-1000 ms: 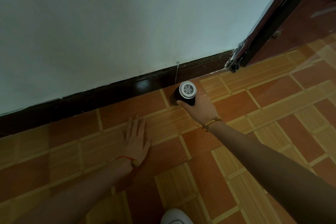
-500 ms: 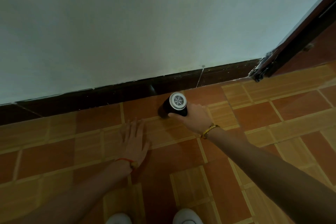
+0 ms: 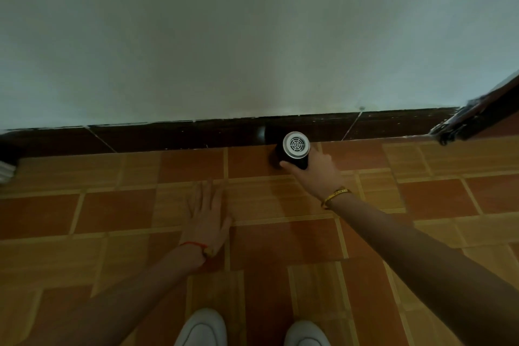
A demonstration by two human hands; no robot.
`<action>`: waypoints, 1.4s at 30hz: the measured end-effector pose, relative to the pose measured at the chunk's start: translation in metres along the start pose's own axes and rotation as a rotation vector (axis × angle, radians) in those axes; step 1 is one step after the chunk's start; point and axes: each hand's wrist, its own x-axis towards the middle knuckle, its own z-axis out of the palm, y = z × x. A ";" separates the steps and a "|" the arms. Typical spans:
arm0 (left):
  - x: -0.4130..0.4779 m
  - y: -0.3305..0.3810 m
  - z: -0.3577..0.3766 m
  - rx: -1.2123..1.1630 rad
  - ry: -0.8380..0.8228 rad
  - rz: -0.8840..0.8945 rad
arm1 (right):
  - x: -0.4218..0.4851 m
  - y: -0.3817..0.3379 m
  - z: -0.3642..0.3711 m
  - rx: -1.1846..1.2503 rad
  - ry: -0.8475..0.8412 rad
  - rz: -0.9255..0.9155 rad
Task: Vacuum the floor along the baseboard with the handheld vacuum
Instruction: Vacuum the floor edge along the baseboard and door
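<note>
The right hand (image 3: 314, 170) has its grip around the black handheld vacuum (image 3: 292, 152), silver vented end up.

White shoes (image 3: 202, 328), pale wall (image 3: 252, 36)

The left hand (image 3: 209, 216) lies palm down on the floor (image 3: 112, 211), its fingers (image 3: 205, 194) straight, close together and pointing ahead, the forearm trailing back to the lower left. The right arm stretches forward nearly straight, and the right hand (image 3: 317, 171) grips the handheld vacuum (image 3: 295, 149).
</note>
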 end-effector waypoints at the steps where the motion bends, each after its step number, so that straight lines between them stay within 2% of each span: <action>1: -0.002 -0.002 -0.001 0.002 0.000 -0.007 | -0.002 -0.004 0.004 -0.005 -0.007 -0.018; 17: -0.025 -0.033 -0.007 -0.013 0.041 -0.135 | -0.029 -0.055 0.052 0.014 -0.166 -0.239; 31: -0.051 -0.068 -0.008 -0.029 0.057 -0.266 | 0.000 -0.076 0.063 -0.006 -0.046 -0.159; 42: -0.075 -0.088 -0.004 -0.110 0.119 -0.319 | -0.025 -0.120 0.104 -0.023 -0.259 -0.308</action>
